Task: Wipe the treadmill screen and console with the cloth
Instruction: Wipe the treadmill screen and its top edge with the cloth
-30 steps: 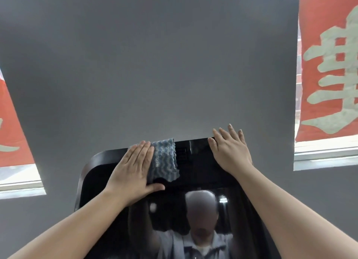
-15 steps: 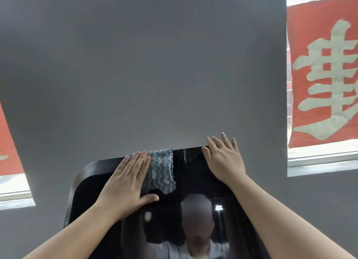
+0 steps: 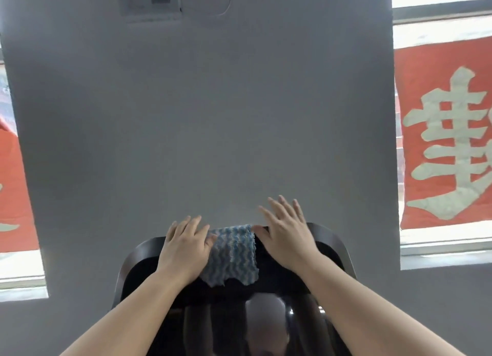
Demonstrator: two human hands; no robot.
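Your fingers (image 3: 186, 224) lying flat and spread, left hand (image 3: 183, 249) pressing the blue cloth (image 3: 231, 254) onto the treadmill screen's (image 3: 138, 270) top edge, right hand (image 3: 287, 238) resting open just beside the cloth on that screen.

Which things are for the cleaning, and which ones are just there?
For the cleaning:
- cloth, blue and white, lying on top of the screen
- treadmill screen, black and shiny
- left hand, flat on the cloth's edge
- right hand, flat beside the cloth

Just there:
- red banner
- grey wall
- windows
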